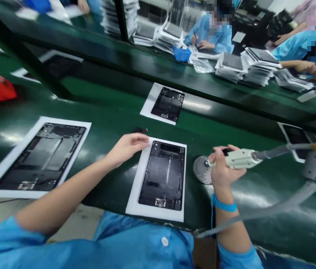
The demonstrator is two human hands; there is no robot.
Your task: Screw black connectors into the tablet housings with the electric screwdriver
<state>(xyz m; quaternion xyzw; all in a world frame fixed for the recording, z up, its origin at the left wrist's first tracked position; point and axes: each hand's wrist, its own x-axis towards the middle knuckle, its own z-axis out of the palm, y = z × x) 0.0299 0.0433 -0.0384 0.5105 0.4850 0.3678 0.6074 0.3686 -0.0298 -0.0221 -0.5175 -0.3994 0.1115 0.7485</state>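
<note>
So, the flat black tablet-shaped device with its insides exposed is lying on a white rectangular sheet on the glossy dark green bench, pretty much between the two hands. Left hand is up by the sheet's far left corner, just beside the device, fingers close together and loosely bent. Can't tell if the fingertips are pinching anything. Right hand is off to the device's right, well clear of it, fingers wrapped snugly around a pale grey-green handheld tool with a grey ribbed hose out the back. Its front end is by a round silver dimpled-looking disc, though I can't say whether they're touching. Another similar black device sits on its own white sheet over to the left.
</note>
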